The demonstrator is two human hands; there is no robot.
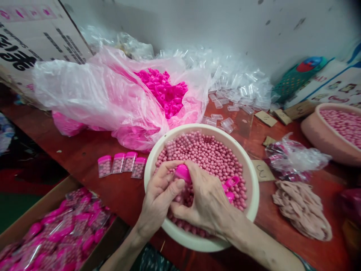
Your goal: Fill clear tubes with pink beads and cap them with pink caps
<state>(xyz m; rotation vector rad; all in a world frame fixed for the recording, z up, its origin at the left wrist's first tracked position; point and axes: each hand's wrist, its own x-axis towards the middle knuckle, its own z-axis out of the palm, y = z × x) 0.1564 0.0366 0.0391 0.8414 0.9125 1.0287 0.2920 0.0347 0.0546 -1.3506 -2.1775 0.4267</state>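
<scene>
Open cardboard box [42,214]: nearest, lower left, below the bench edge; filled with bagged pink-capped vials, cut off by the frame.
Left hand [159,195]: fingers curled, thumb [176,187] pressed up against the bright pink plastic cap [182,172]; what the palm encloses is hidden.
Right hand [207,201]: closed over the cap from above, fingertips bearing down on it; both hands meet over the near part of the bowl.
Cap: pinched between the two hands, just above the beads; the vial presumably under it cannot be seen.
Step in hand, judged: seating a cap on a filled vial. Done well, the vial is held upright over the bowl so stray beads fall back in, and the cap is pressed squarely until its rim sits flush.
Round cream plastic bowl [252,177]: on the dark red wooden bench [84,150], heaped with small dusty-pink round beads [208,154]; two loose pink caps [229,188] lie on the beads just beside the right hand.
Four finished vials [121,163]: clear, pink-capped, laid in a row on the bench left of the bowl.
Thin pink plastic bag [93,94]: farther back, open on a heap of spare pink caps [163,90].
Clear empty vials [234,86]: piled against the wall; their number is hard to make out.
Second pinkish bowl [318,137]: far right, holding beads, cut off by the frame.
</scene>
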